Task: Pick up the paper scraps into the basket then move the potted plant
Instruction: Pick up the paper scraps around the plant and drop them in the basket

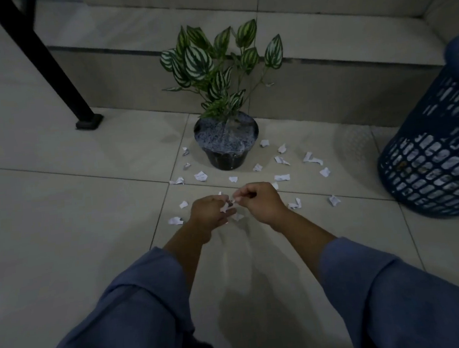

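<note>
Over glossy tiles [60, 216], left hand [209, 214] holds crumpled scraps [224, 208]; right hand [261, 202] pinches one.

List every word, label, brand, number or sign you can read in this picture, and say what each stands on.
Nothing here can be read.
The paper scraps carry faint dark marks that may be print, too small and blurred to read.
The plant pot shows no label.
The basket shows no label or brand.
</note>
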